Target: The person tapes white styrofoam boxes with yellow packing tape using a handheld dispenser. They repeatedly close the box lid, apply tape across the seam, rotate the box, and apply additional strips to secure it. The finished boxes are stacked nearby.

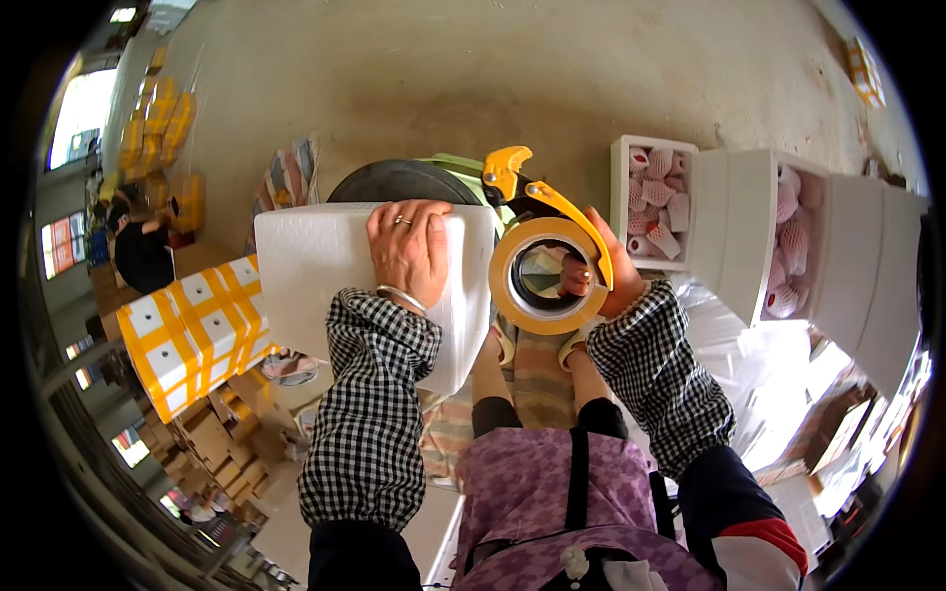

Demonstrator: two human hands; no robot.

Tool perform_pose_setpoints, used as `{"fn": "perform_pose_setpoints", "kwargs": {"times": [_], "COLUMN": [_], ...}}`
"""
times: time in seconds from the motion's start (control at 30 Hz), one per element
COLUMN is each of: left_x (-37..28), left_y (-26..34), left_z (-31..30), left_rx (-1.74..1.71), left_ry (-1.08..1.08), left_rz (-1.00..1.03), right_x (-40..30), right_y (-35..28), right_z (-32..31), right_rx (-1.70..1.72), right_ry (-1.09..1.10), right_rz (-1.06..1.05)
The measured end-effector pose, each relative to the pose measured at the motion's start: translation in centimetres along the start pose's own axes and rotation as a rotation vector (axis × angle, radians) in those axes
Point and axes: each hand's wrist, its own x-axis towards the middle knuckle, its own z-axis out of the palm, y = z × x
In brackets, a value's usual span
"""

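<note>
A white foam box [318, 273] rests in front of me, partly over a round black surface [406, 181] with a light green rim. My left hand [410, 244], with a ring and a bracelet, grips the box near its right end, fingers curled over the far edge. To the right of the box, my right hand [617, 258] holds a hand-held tape dispenser [569, 210] with yellow plastic parts. A large roll of tan packing tape [510, 303] sits on it, and fingertips show through the core. The dispenser's head points away from me. Whether tape touches the box is unclear.
Right of me stand open foam boxes [691, 203] of fruit in foam nets [655, 193]. Foam boxes bound with yellow tape [196, 325] are stacked at left, beyond which a person in black [144, 251] works. Striped cloth [543, 369] lies underfoot.
</note>
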Motion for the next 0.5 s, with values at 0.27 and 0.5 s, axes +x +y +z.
{"fn": "perform_pose_setpoints", "kwargs": {"times": [0.27,0.5], "left_x": [-0.1,-1.1], "left_y": [0.2,-0.2], "left_z": [-0.6,-1.4], "left_rx": [0.01,0.005], "left_ry": [-0.024,-0.003], "left_rz": [-0.005,0.031], "right_x": [1.2,0.7], "right_y": [-0.5,-1.6], "right_z": [-1.4,1.6], "right_rx": [-0.235,-0.47], "right_ry": [-0.042,-0.024], "right_rz": [0.067,0.095]}}
